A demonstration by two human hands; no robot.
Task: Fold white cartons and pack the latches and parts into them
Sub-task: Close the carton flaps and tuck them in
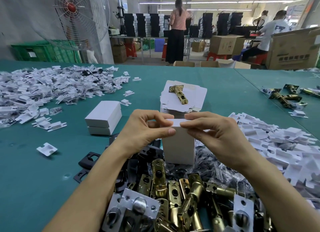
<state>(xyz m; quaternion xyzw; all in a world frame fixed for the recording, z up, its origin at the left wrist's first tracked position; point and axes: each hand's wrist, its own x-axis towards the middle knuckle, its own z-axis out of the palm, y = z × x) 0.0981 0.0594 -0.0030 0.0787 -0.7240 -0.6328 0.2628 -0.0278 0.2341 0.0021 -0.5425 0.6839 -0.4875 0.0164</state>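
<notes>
Closing your upright carton (178, 145) by its top flap (173, 123), centre frame.
Fingers (170, 131) of your left hand (143, 129) and right hand (216, 133) pinch it; tucking it in squarely likely comes next.

The carton (178, 145) is smooth, matt white card. The latches (190, 193) gleam in glossy brass-coloured metal. The counter (52, 171) has a dull teal covering, and the black plates (89, 158) look matt.
</notes>
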